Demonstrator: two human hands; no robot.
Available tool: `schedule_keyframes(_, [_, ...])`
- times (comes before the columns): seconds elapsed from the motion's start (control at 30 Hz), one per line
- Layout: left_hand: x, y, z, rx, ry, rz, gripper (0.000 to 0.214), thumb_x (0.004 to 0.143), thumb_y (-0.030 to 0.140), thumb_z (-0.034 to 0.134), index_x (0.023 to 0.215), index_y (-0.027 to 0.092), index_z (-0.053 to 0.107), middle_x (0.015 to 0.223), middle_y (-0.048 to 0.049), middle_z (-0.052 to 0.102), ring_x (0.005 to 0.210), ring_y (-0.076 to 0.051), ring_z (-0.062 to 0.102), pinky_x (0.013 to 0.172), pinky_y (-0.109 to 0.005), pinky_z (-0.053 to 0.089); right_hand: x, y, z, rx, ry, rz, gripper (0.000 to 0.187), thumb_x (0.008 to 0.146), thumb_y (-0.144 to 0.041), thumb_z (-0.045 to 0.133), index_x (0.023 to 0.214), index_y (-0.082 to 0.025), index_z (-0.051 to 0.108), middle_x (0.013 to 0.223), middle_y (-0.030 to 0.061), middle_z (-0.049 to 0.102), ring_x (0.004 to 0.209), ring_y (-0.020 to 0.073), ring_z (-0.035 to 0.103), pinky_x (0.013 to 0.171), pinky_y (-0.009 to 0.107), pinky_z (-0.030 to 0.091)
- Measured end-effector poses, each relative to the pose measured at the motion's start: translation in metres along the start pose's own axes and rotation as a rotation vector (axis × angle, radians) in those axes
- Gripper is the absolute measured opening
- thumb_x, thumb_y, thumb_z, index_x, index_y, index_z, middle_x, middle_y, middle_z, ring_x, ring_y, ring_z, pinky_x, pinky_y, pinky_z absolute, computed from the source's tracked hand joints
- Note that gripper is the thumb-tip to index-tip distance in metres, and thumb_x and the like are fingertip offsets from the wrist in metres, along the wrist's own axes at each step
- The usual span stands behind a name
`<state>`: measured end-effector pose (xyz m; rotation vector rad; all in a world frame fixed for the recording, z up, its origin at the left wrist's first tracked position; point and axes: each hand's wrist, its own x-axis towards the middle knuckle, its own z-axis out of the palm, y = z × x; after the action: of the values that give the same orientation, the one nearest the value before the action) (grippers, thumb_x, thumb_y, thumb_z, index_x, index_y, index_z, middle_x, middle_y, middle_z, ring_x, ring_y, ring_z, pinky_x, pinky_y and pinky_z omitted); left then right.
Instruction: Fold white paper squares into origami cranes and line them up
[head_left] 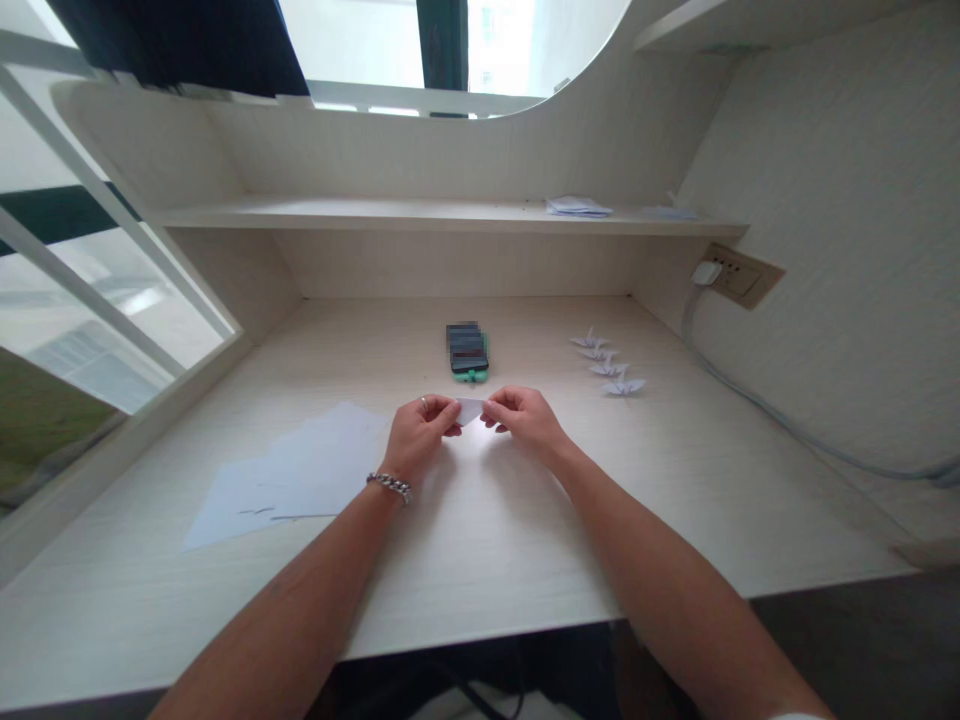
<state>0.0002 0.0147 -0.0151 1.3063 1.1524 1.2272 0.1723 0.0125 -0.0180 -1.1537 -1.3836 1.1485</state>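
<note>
Both hands meet over the middle of the pale worktop point(480, 560), sharing one small folded white paper point(470, 410). The left hand point(421, 432) pinches its left end, fingers curled in tight; the right hand point(525, 418) pinches the right end the same way. Just beyond the paper lies a phone point(468, 351) in a green case. Loose white sheets point(292, 480) lie to the near left, and four folded paper cranes point(609, 364) stand in a row to the far right.
</note>
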Motion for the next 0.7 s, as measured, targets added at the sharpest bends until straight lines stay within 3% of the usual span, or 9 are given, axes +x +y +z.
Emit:
schedule_keyframes(0.27, [-0.0027, -0.0023, 0.0007, -0.039, -0.138, -0.039, 0.037, 0.063, 0.043, 0.08, 0.077, 0.011, 0.069, 0.07, -0.0056, 0.07, 0.061, -0.014, 0.065, 0.062, -0.026, 0.053, 0.0026, 0.0021, 0.0024, 0.127, 0.122, 0.003, 0.026, 0.073, -0.042, 0.066, 0.076, -0.016, 0.062, 0.062, 0.0005, 0.064, 0.059, 0.0134, 0.063, 0.052, 0.023, 0.049])
schedule_keyframes(0.5, [-0.002, -0.0035, 0.0024, -0.091, -0.083, -0.023, 0.04, 0.062, 0.043, 0.081, 0.079, 0.01, 0.068, 0.075, -0.0079, 0.072, 0.064, -0.018, 0.069, 0.067, -0.032, 0.059, 0.0005, 0.0007, 0.004, 0.11, 0.095, -0.035, 0.025, 0.078, -0.041, 0.061, 0.081, -0.016, 0.064, 0.066, 0.0014, 0.065, 0.058, 0.0126, 0.063, 0.051, 0.023, 0.049])
schedule_keyframes(0.7, [-0.0029, -0.004, 0.005, -0.163, 0.006, 0.009, 0.039, 0.065, 0.041, 0.081, 0.084, 0.01, 0.068, 0.075, -0.0086, 0.073, 0.07, -0.022, 0.072, 0.075, -0.039, 0.06, -0.0013, 0.0053, 0.0094, 0.03, 0.119, -0.055, 0.021, 0.073, -0.036, 0.068, 0.079, -0.016, 0.064, 0.067, 0.002, 0.066, 0.059, 0.0144, 0.064, 0.053, 0.025, 0.05])
